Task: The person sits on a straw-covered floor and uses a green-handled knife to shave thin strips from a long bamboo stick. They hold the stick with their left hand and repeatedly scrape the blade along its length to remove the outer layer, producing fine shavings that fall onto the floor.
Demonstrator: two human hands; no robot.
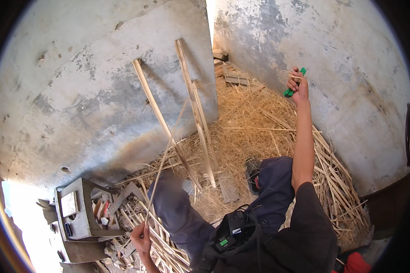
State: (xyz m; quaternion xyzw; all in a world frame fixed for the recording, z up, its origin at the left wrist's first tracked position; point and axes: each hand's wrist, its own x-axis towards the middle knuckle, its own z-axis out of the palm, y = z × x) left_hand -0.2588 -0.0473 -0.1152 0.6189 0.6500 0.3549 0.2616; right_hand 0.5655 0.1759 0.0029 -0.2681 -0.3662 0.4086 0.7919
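My right hand [298, 86] is stretched out to the upper right, shut on a green-handled tool [294, 83] held near the grey wall. At the lower left, my left hand [141, 237] grips the bottom end of a long thin bamboo strip [167, 152] that rises up and to the right toward the leaning sticks. Below that hand lies a heap of split bamboo strips [166, 248]. My legs in dark trousers [223, 200] stretch across the straw-covered floor [250, 123].
Two long bamboo slats [196, 104] lean against the grey concrete wall [77, 91]. A grey metal box [75, 209] with small items stands at the lower left. Wooden scraps [232, 75] lie in the far corner. More bamboo strips [337, 182] pile along the right wall.
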